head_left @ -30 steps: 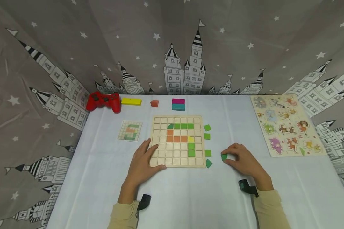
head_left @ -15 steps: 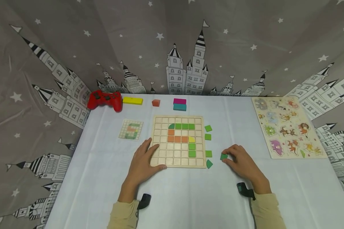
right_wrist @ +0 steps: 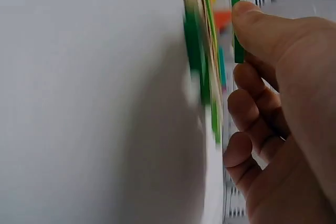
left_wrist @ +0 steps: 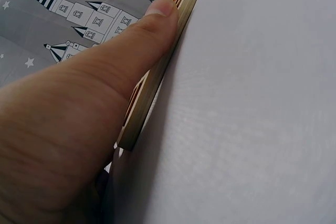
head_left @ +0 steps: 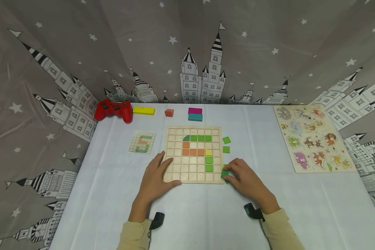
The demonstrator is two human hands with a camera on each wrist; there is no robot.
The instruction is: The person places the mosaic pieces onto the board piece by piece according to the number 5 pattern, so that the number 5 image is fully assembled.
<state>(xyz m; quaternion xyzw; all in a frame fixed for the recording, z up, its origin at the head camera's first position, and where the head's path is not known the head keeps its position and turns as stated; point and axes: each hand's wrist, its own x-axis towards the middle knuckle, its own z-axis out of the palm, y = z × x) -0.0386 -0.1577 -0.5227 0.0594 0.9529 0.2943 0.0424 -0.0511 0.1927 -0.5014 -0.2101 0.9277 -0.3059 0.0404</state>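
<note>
A wooden grid board (head_left: pixel 189 176) lies mid-table, with green, orange and yellow tiles set in some squares. My left hand (head_left: pixel 154 178) rests on its near-left corner, fingers spread. In the left wrist view the straight thumb (left_wrist: pixel 142 38) lies along the board's edge (left_wrist: pixel 149 93). My right hand (head_left: pixel 249 182) pinches a dark green tile (head_left: pixel 224 173) between thumb and fingers, just off the board's right edge. The right wrist view shows this tile (right_wrist: pixel 238 35) held up on its edge. Two light green squares (head_left: pixel 226 140) lie beside the board; other green pieces there are mostly hidden.
A small pattern card (head_left: pixel 142 142) lies left of the board. Behind stand a red game controller (head_left: pixel 114 110), a yellow block (head_left: pixel 143 110), an orange block (head_left: pixel 169 113), and magenta and teal blocks (head_left: pixel 195 117). An animal puzzle board (head_left: pixel 309 135) lies at the right.
My right hand has carried the dark green tile leftward to the board's right edge, over the loose green pieces there. My left hand has stayed at the board's corner.
</note>
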